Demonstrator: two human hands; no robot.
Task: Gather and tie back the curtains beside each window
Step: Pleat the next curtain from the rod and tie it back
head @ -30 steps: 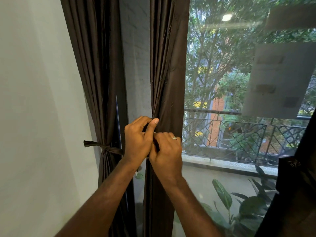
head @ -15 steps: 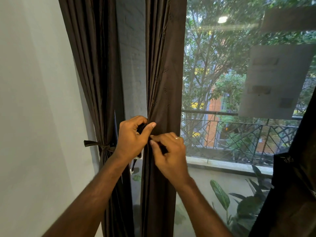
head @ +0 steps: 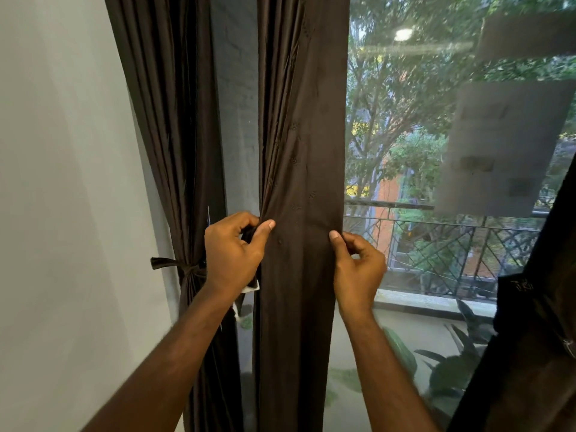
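Observation:
A dark brown curtain (head: 302,151) hangs straight down the middle of the view, untied. My left hand (head: 232,252) grips its left edge at waist height, thumb pressed on the front of the cloth, with a dark strip of fabric bunched inside the fingers. My right hand (head: 358,266) pinches the curtain's right edge at about the same height. A second brown curtain (head: 168,120) hangs to the left and is cinched by a knotted brown tie-back (head: 184,268).
A pale wall (head: 62,213) fills the left. A big window pane (head: 452,151) on the right shows trees and a balcony railing (head: 452,244). More dark fabric (head: 536,353) hangs at the lower right. Leafy plants (head: 448,369) stand below the window.
My right hand slid from the curtain's left edge, beside my left hand, across to its right edge. The left hand kept its grip. The view shifted slightly.

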